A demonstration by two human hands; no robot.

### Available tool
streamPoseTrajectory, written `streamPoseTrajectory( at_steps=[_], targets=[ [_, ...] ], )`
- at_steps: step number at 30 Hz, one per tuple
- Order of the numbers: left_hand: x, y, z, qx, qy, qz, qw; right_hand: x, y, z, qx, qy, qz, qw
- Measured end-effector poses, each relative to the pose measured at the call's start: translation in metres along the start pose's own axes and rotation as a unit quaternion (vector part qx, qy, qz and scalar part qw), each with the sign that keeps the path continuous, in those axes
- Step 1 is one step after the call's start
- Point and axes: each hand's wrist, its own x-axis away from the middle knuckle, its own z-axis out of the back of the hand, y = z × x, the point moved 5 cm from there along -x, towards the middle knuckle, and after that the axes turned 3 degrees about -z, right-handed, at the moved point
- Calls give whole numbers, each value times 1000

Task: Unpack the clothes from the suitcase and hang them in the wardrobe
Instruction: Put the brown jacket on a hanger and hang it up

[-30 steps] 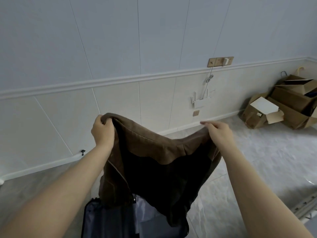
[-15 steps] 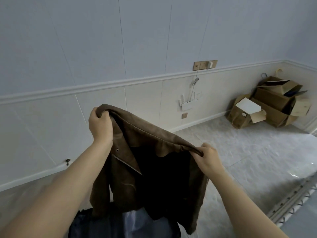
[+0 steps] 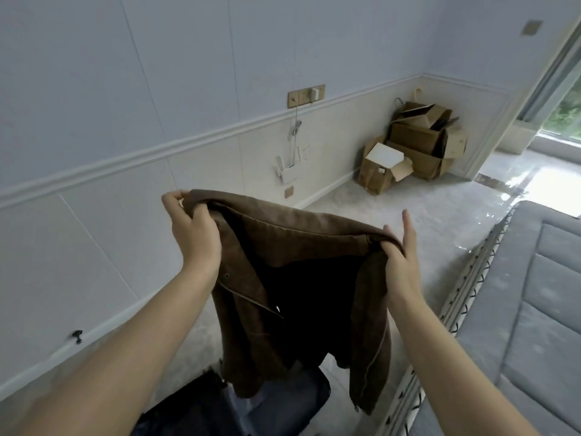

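Your left hand (image 3: pixel 195 234) still grips the brown suede jacket (image 3: pixel 301 278) at 10 o'clock; your right hand (image 3: pixel 401 262) now pinches it, two fingers straightened: wardrobe next

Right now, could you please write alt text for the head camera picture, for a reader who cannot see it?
Two bare hands hold up a brown jacket above an open dark suitcase: the left hand grips one shoulder, the right hand pinches the other. Behind, cardboard boxes stand against a pale wall; a grey mattress lies at the right.
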Motion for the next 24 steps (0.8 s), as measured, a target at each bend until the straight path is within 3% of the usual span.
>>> streamPoseTrajectory(
  at_steps=[3, 8, 17, 24],
  targets=[
    [14, 12, -12, 63, -49, -29, 996, 24, -12, 14, -103, 34, -27, 994],
    [47, 31, -50, 137, -109, -39, 984, 84, -36, 62, -208, 190, -63, 957],
    [146, 67, -114, 264, -225, -32, 937, 167, -68, 149, -256, 307, 12, 917],
    [224, 73, -140, 251, -299, 1, 921, 216, -68, 212, -284, 360, 50, 887]
  ],
)
